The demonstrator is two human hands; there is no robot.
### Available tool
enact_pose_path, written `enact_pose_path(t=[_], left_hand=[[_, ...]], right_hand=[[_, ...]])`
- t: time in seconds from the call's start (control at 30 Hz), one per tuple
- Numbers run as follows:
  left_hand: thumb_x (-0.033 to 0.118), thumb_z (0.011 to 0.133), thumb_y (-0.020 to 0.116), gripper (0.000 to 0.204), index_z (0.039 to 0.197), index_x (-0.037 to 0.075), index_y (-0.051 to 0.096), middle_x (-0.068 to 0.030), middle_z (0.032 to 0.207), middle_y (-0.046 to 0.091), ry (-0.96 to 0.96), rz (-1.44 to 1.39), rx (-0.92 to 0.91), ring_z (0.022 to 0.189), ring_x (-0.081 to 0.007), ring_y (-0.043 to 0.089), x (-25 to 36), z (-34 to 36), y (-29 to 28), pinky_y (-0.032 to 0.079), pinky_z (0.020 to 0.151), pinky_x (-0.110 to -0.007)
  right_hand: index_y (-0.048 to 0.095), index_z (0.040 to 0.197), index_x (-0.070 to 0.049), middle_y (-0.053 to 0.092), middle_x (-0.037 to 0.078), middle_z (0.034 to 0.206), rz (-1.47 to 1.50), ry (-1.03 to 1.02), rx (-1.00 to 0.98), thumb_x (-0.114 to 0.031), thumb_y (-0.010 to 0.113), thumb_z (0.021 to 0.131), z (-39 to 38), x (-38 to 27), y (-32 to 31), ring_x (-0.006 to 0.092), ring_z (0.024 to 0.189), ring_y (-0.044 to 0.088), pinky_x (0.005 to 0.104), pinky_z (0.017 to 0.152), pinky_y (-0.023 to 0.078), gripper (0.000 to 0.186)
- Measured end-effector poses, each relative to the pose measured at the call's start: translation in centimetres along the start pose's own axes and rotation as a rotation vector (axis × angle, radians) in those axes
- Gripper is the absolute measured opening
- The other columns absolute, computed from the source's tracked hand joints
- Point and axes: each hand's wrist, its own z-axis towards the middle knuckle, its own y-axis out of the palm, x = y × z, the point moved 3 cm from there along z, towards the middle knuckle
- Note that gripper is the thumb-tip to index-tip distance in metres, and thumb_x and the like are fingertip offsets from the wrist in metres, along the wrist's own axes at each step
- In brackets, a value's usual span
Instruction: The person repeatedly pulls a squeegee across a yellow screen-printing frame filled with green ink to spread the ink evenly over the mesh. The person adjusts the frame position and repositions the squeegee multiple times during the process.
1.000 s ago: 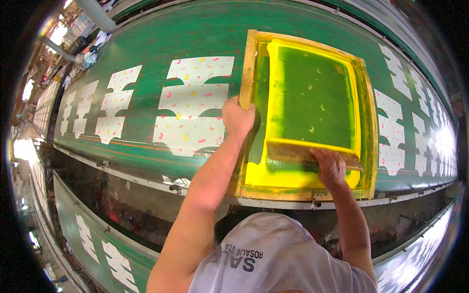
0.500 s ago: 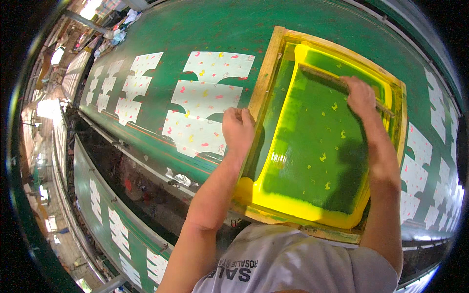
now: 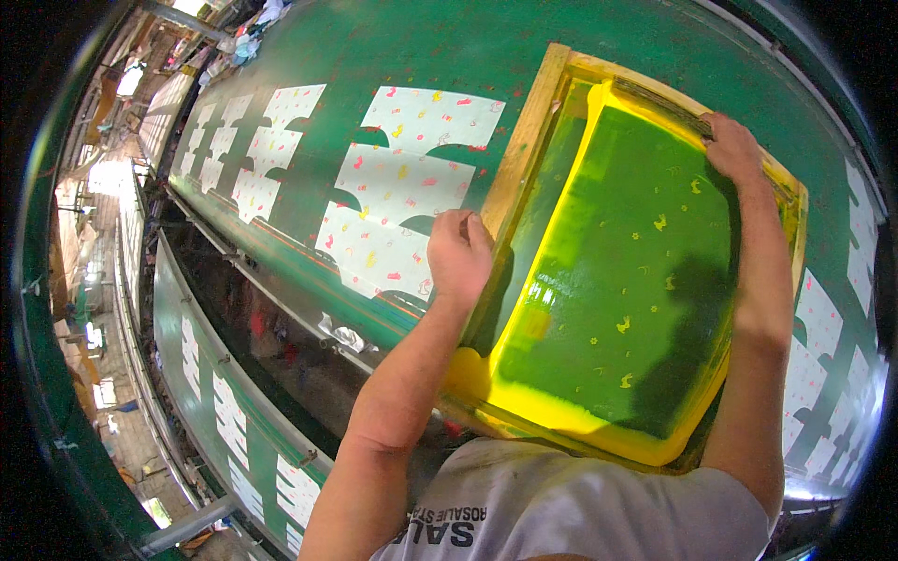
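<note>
A wooden-framed printing screen [image 3: 529, 142] lies on the green table, its mesh [image 3: 617, 252] dark green with small yellow animal and flower shapes. Thick yellow ink [image 3: 561, 411] is banked along the near side and runs in a line up the left. At the far end, my right hand [image 3: 736, 150] grips the squeegee [image 3: 683, 116], a long narrow bar lying close to the far rail and partly covered by the hand. My left hand [image 3: 460, 257] is closed beside the frame's left rail; its curled fingers hide whatever may be in them.
White printed fabric pieces [image 3: 407, 178] with small coloured motifs lie in rows left of the screen, and more pieces [image 3: 812, 327] lie right of it. A second green table [image 3: 201, 374] stands at the lower left across a dark gap. Crumpled white scrap [image 3: 344, 335] sits on the table's edge.
My right hand has pushed the squeegee away from me, up to the far rail. My left hand stays beside the left rail. The whole view has shifted slightly.
</note>
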Motion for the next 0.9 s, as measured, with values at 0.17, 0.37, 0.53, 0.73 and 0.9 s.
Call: enact_pose_path(t=[0.17,0.37,0.53,0.73,0.9], left_hand=[[0.015,0.103,0.070,0.013,0.104,0.001,0.071,-0.0205,0.101,0.072,-0.005,0.012,-0.022,0.090,-0.0400,0.073,0.3,0.0,0.0,0.058,0.083,-0.050],[0.018,0.102,0.073,0.020,0.108,-0.001,0.075,-0.0219,0.103,0.073,0.064,0.037,-0.037,0.098,-0.0409,0.073,0.3,0.2,0.0,0.059,0.089,-0.049],[0.027,0.101,0.074,0.031,0.120,0.003,0.074,-0.0214,0.115,0.072,0.084,0.032,-0.105,0.110,-0.0440,0.070,0.9,-0.2,-0.8,0.058,0.096,-0.055],[0.032,0.094,0.083,0.049,0.131,0.004,0.070,-0.0226,0.124,0.070,0.149,0.080,-0.163,0.117,-0.0462,0.068,2.0,-1.1,-1.6,0.058,0.099,-0.057],[0.040,0.093,0.086,0.054,0.127,0.000,0.072,-0.0203,0.126,0.071,0.022,0.289,-0.345,0.123,-0.0418,0.068,1.5,-1.6,-1.8,0.060,0.101,-0.054]], right_hand=[[0.080,0.127,-0.012,0.078,0.025,0.122,-0.010,0.027,-0.207,-0.024,0.073,0.089,-2.9,-3.2,-2.0,0.0466,0.118,0.074,0.0590,0.104,0.059,0.041],[0.082,0.120,-0.015,0.081,0.024,0.111,0.091,-0.006,-0.194,-0.017,0.068,0.089,-15.2,-11.0,-4.1,0.0474,0.107,0.077,0.0600,0.097,0.061,0.034],[0.083,0.121,-0.018,0.081,0.019,0.109,0.100,0.012,-0.246,-0.009,0.070,0.086,-27.1,-18.3,-5.4,0.0433,0.105,0.078,0.0574,0.094,0.063,0.039],[0.083,0.125,-0.016,0.082,0.016,0.114,0.090,-0.011,-0.202,-0.007,0.068,0.084,-39.9,-25.7,-5.1,0.0387,0.112,0.078,0.0539,0.096,0.064,0.045],[0.082,0.126,-0.011,0.081,0.018,0.116,0.153,-0.029,-0.167,-0.016,0.071,0.089,-46.5,-29.9,-4.7,0.0389,0.113,0.077,0.0523,0.101,0.061,0.039]])
